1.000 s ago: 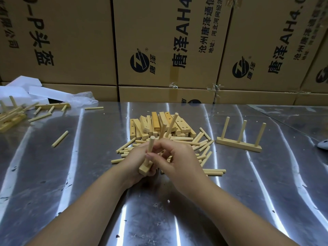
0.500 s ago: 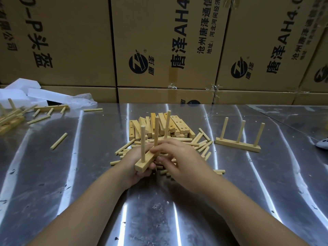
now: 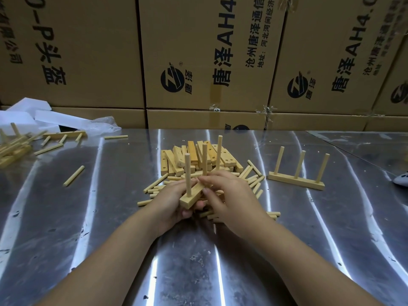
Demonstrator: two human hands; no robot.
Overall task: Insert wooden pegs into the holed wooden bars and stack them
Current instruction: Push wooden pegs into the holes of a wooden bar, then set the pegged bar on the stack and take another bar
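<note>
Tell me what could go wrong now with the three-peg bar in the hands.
1. The pale wooden bar, gripped tilted by the left hand and right hand, carries three upright round pegs. Any peg not fully seated may slip out.
2. Loose wooden pegs lie scattered around the hands, so a bar set down there may rock.
3. The finished three-peg bar standing to the right could get knocked over.

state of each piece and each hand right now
held bar, three pegs upright in it
left hand, grips held bar from below
right hand, grips held bar near its middle
finished bar, standing free, fully pegged
bar pile, loose, holes empty
loose pegs, lying flat
</note>
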